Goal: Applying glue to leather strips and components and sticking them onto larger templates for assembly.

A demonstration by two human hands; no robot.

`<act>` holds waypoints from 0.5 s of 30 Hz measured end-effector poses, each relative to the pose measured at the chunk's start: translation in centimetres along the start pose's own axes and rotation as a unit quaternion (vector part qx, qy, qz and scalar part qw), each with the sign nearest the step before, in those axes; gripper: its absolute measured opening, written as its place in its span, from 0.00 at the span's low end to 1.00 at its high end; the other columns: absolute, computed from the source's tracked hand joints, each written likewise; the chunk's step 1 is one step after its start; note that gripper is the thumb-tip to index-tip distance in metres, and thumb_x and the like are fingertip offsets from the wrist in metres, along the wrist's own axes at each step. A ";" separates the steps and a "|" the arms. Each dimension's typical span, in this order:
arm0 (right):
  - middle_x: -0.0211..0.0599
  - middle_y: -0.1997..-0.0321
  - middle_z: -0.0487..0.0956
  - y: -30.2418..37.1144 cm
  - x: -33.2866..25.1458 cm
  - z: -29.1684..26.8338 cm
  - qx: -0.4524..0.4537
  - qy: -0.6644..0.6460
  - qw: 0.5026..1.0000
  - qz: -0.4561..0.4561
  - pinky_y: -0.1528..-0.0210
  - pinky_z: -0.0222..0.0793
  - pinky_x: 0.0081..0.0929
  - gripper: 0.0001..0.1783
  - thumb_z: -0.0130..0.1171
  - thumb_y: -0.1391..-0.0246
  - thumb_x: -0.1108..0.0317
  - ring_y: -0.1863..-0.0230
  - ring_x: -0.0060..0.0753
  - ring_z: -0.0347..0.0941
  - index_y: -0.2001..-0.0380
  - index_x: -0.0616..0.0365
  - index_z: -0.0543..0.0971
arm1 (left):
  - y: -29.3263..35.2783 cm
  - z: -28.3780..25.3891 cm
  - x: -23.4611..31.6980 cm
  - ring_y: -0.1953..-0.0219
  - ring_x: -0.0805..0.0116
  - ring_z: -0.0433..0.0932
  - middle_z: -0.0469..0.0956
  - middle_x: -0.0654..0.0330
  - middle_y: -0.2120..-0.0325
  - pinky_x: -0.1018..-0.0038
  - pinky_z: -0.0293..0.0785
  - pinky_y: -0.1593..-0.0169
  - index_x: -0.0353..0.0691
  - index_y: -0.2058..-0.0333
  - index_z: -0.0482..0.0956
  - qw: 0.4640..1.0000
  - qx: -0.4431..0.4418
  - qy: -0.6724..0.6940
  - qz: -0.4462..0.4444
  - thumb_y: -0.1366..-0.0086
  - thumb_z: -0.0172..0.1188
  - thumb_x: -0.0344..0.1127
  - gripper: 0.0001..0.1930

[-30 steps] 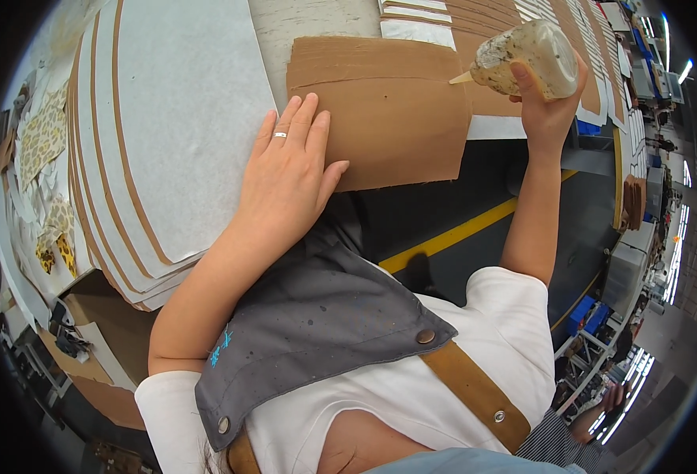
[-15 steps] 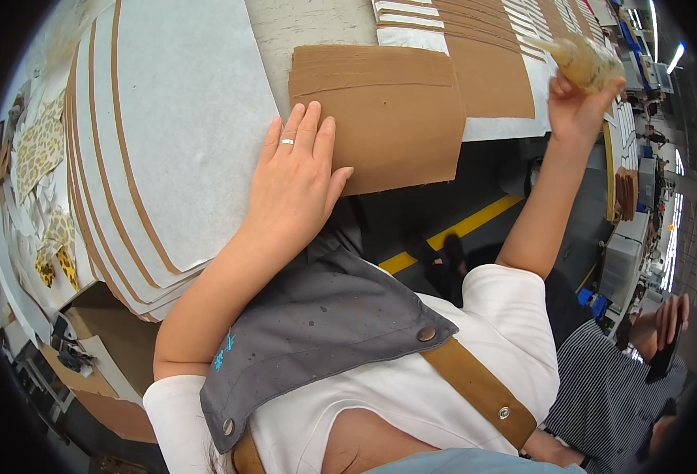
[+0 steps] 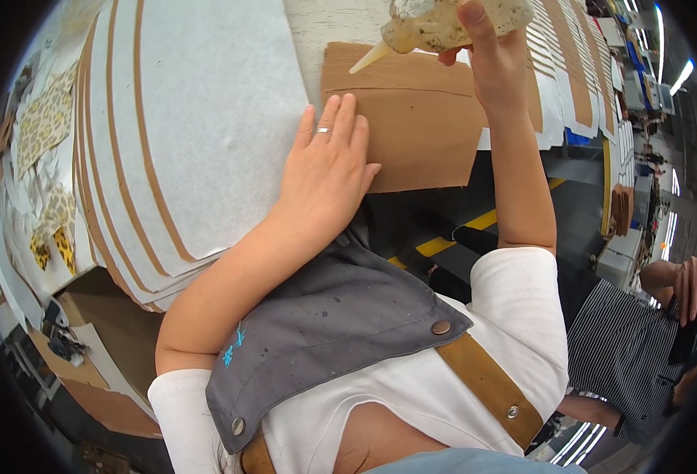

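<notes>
Crowded workshop space curves away at the right, with shelving, strip lights and a co-worker's striped garment (image 3: 621,347), while leopard-print scraps (image 3: 44,130) lie at the far left beyond a fanned stack of white sheets (image 3: 214,126) with brown edges. Just beside that stack, a brown panel (image 3: 423,134) lies at the near edge of the pale worktop (image 3: 313,28), its lower part seeming to jut out over the floor. It looks light, thin and fairly stiff, likely to slide or tip if let go, so a flat palm near a side edge suits it. The left hand (image 3: 328,166) lies open there, fingers flat and together on its left margin. The right hand (image 3: 494,55) is wrapped round a cloudy squeeze bottle (image 3: 455,24), probably soft-walled and perhaps slick where smeared, best held round its body. Half a second ago the bottle was off to the right, above the striped stacks; now its nozzle (image 3: 372,58) slants down over the panel's upper left, contact unclear, while the left hand keeps its place.
</notes>
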State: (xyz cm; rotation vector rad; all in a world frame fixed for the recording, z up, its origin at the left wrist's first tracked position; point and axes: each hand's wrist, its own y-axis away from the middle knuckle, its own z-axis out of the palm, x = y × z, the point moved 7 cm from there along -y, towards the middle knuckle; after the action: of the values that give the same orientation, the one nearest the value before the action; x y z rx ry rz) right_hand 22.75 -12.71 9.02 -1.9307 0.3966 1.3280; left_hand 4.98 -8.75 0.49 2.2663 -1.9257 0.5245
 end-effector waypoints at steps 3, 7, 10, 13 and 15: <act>0.34 0.64 0.73 -0.1 0.3 1.5 -0.032 0.023 0.999 -0.038 0.77 0.70 0.17 0.34 0.65 0.51 0.53 0.70 0.23 0.73 0.49 0.61 0.63 | 0.0 -0.1 0.0 0.37 0.56 0.57 0.60 0.47 0.42 0.59 0.52 0.36 0.31 0.48 0.66 1.000 0.004 0.002 0.003 0.39 0.56 0.44 0.26; 0.38 0.53 0.68 -0.4 0.2 3.1 -0.058 0.045 0.990 -0.120 0.55 0.68 0.23 0.39 0.69 0.54 0.58 0.53 0.26 0.68 0.46 0.63 0.59 | -0.1 0.0 0.1 0.37 0.56 0.57 0.60 0.47 0.41 0.59 0.51 0.36 0.31 0.49 0.66 1.000 0.000 -0.008 0.005 0.39 0.55 0.44 0.25; 0.39 0.50 0.66 -0.6 0.0 4.2 -0.090 0.078 0.979 -0.168 0.49 0.65 0.27 0.41 0.70 0.55 0.59 0.50 0.29 0.65 0.45 0.63 0.58 | -0.1 0.1 0.0 0.37 0.56 0.57 0.60 0.47 0.41 0.59 0.51 0.35 0.31 0.49 0.66 1.000 0.001 -0.008 0.005 0.38 0.55 0.44 0.25; 0.40 0.50 0.66 -0.6 -0.1 4.9 -0.111 0.111 0.969 -0.193 0.49 0.65 0.27 0.42 0.71 0.56 0.60 0.50 0.31 0.66 0.45 0.63 0.58 | -0.1 0.2 0.0 0.37 0.56 0.56 0.60 0.48 0.41 0.59 0.51 0.35 0.31 0.49 0.66 1.000 0.000 -0.006 0.003 0.38 0.55 0.44 0.25; 0.41 0.50 0.66 -0.7 0.1 5.1 -0.119 0.111 0.965 -0.205 0.49 0.66 0.28 0.42 0.71 0.57 0.60 0.50 0.31 0.66 0.45 0.63 0.58 | -0.1 0.1 0.1 0.37 0.56 0.56 0.60 0.48 0.41 0.59 0.51 0.35 0.31 0.49 0.66 1.000 0.000 -0.006 0.002 0.38 0.55 0.44 0.25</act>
State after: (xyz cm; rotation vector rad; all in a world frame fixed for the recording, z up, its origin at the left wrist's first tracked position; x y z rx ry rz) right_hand 19.82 -8.51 8.26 -2.2207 -0.0650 0.9250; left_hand 5.11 -8.81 0.43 2.2701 -1.9366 0.5132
